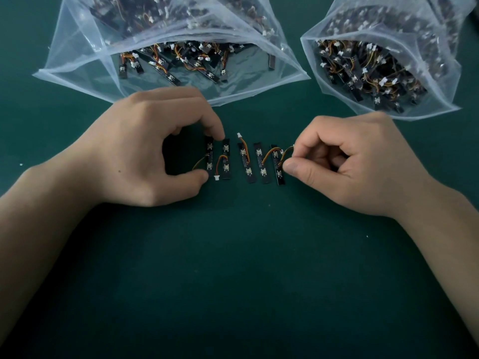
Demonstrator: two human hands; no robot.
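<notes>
Several small black circuit strips with orange-yellow wires and white plugs lie side by side on the green mat (233,268). My left hand (145,149) pinches the leftmost strip (209,158) lengthwise, index finger at its far end and thumb at its near end. A second strip (226,161) lies right beside it. My right hand (344,161) pinches the wire (286,151) of the rightmost strip (277,164) between thumb and index finger. Two more strips (246,163) (262,163) lie untouched in the middle.
Two open clear plastic bags full of the same wired strips lie at the back: a large bag (77,55) behind my left hand and another bag (440,81) behind my right hand. Their mouths face me.
</notes>
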